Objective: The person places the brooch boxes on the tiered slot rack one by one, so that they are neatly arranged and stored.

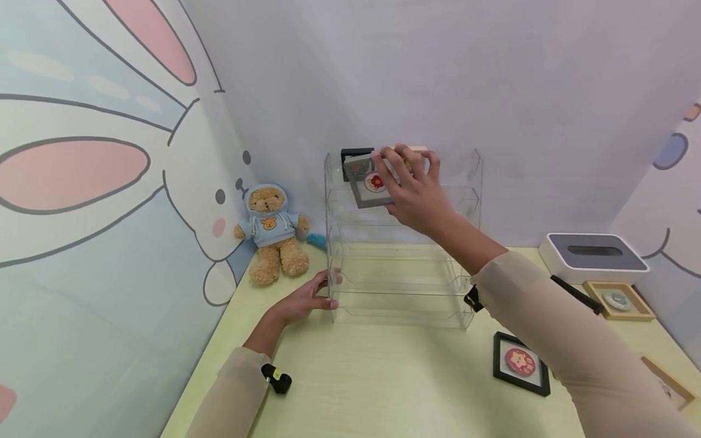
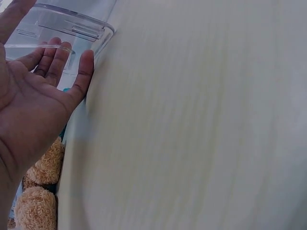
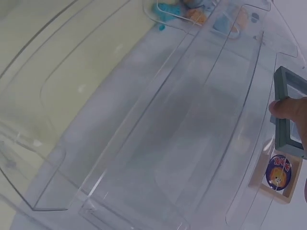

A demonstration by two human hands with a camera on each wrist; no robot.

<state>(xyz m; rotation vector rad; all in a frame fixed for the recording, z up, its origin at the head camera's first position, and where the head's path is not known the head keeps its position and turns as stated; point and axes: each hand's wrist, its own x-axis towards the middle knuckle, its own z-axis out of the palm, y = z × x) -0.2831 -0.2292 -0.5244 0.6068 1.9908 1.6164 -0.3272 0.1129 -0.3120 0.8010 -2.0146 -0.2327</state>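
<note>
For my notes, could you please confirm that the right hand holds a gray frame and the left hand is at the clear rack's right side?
Not quite: the head view shows the left hand at the left side of the clear rack. The right hand holds a gray frame.

Pale yellow-green, flat wood-grain table (image 1: pixel 383 371), faint straight streaks along top. Behind table: plain, smooth lilac-grey back wall (image 1: pixel 547 121). Left of table: pale-blue wall (image 1: pixel 60 328) printed with large white cartoon rabbit (image 1: pixel 188 158), grey outlines, long pink-centred ears (image 1: pixel 76 176). Right of table: whitish wall (image 1: pixel 679 207) with cartoon print, grey lines, blue oval patch (image 1: pixel 670 151). Side walls meet back wall near table's far corners. Light soft, diffuse; blurred shadows on table.
</note>
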